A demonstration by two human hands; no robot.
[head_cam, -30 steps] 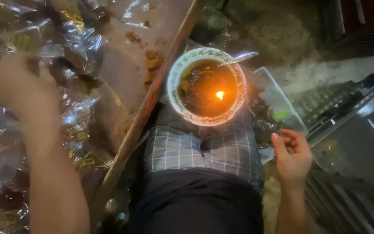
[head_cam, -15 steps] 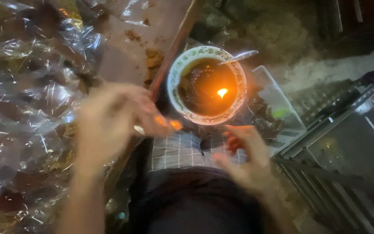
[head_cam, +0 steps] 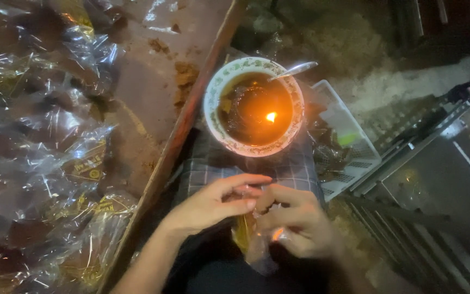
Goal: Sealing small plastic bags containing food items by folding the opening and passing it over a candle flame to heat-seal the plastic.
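Observation:
My left hand point(head_cam: 213, 204) and my right hand point(head_cam: 295, 223) meet over my lap, both gripping a small clear plastic bag point(head_cam: 254, 239) with a yellow printed panel. The fingertips pinch its top together. Just beyond them a patterned bowl point(head_cam: 213, 106) rests on a checked cloth point(head_cam: 295, 169) over my knees. A small flame point(head_cam: 271, 116) burns in the dark liquid inside the bowl, and a metal spoon point(head_cam: 295, 69) leans on its rim.
A wooden tray point(head_cam: 183, 125) at the left holds several clear plastic packets point(head_cam: 44, 163) of dark contents and some brown crumbs. A white plastic basket point(head_cam: 349, 141) lies to the right of the bowl. Metal grating point(head_cam: 425, 163) fills the right side.
My left hand came off the packets on the tray and moved to my lap. My right hand moved in from the right. Both now hold a plastic bag together.

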